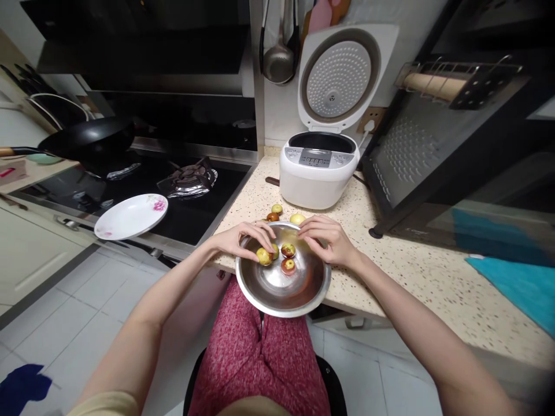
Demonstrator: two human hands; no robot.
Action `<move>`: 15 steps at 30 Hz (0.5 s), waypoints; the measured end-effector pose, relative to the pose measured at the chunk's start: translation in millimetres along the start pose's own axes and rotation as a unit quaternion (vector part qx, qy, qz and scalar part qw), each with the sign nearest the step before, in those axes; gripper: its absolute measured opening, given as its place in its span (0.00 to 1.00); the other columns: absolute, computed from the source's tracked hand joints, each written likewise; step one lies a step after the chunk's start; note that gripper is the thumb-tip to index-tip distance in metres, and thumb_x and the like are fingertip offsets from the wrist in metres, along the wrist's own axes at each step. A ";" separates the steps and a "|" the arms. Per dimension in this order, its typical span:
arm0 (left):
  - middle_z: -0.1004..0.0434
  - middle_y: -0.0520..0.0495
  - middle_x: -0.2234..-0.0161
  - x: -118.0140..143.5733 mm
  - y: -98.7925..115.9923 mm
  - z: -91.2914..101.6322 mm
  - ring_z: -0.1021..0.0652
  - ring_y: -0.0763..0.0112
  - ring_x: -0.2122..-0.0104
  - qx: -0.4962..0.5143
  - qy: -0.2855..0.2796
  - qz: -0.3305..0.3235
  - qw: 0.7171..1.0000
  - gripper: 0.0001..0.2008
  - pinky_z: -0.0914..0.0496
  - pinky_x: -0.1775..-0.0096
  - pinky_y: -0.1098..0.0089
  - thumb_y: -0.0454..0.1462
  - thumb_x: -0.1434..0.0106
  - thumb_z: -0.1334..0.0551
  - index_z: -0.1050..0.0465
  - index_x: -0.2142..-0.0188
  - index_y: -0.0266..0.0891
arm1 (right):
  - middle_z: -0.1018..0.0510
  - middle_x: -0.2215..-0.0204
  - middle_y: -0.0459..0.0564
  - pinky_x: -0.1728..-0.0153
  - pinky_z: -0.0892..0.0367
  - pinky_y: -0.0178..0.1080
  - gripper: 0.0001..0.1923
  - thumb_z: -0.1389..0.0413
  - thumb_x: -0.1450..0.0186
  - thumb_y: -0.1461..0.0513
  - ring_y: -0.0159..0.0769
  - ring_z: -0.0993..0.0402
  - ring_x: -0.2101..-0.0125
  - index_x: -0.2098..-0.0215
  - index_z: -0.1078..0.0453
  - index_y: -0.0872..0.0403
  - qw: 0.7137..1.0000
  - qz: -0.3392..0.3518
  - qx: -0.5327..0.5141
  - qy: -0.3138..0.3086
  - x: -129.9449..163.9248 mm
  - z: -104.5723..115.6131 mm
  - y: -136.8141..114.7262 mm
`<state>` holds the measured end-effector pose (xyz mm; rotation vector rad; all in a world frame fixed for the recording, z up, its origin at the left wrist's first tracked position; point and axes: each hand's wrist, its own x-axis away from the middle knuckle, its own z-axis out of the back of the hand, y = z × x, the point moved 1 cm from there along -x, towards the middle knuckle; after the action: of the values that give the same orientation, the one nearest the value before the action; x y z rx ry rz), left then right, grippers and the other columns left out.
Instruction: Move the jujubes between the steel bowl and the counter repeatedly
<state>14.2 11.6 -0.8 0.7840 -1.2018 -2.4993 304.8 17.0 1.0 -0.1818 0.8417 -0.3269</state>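
Observation:
A shallow stainless steel bowl sits at the counter's front edge, its near side sticking out over my lap. Two green-and-brown jujubes lie in it, one jujube just behind the other jujube. My left hand reaches over the left rim, thumb and fingers closed around a yellowish jujube; another shows partly under the fingers. My right hand pinches the bowl's right rim, thumb inside. Behind the bowl are a greenish jujube, a brown jujube and a pale one.
A white rice cooker with its lid raised stands behind the bowl. To the left, a white plate overhangs the stove's front edge, near a black wok. A dark oven and a teal cloth are at right.

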 end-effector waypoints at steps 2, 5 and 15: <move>0.13 0.41 0.57 -2.0 1.1 3.3 0.22 0.52 0.44 -0.004 -0.022 0.017 1.000 0.14 0.31 0.40 0.47 0.45 0.39 0.26 0.15 0.54 0.49 | 0.15 0.66 0.49 0.56 0.24 0.49 0.12 0.46 0.30 0.64 0.42 0.18 0.61 0.66 0.20 0.51 1.000 -0.010 -0.002 -0.003 -0.4 0.4 -0.3; 0.13 0.43 0.57 -6.3 4.7 7.7 0.23 0.51 0.43 -0.008 -0.050 0.043 0.998 0.13 0.30 0.40 0.46 0.45 0.39 0.26 0.14 0.54 0.52 | 0.15 0.66 0.49 0.56 0.24 0.50 0.13 0.47 0.30 0.63 0.42 0.18 0.61 0.66 0.20 0.50 1.000 -0.021 -0.004 -0.009 -1.3 0.7 -0.5; 0.12 0.45 0.59 -18.9 25.4 6.1 0.19 0.53 0.51 0.022 -0.067 0.050 0.996 0.12 0.25 0.44 0.51 0.47 0.41 0.25 0.13 0.58 0.52 | 0.15 0.67 0.50 0.58 0.22 0.50 0.13 0.46 0.30 0.65 0.43 0.19 0.61 0.67 0.20 0.51 1.000 -0.014 -0.015 -0.023 -2.6 1.2 -1.9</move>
<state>26.2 8.1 28.9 0.5604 -1.3091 -2.4852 303.7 16.2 4.2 -0.2288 0.7994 -0.3340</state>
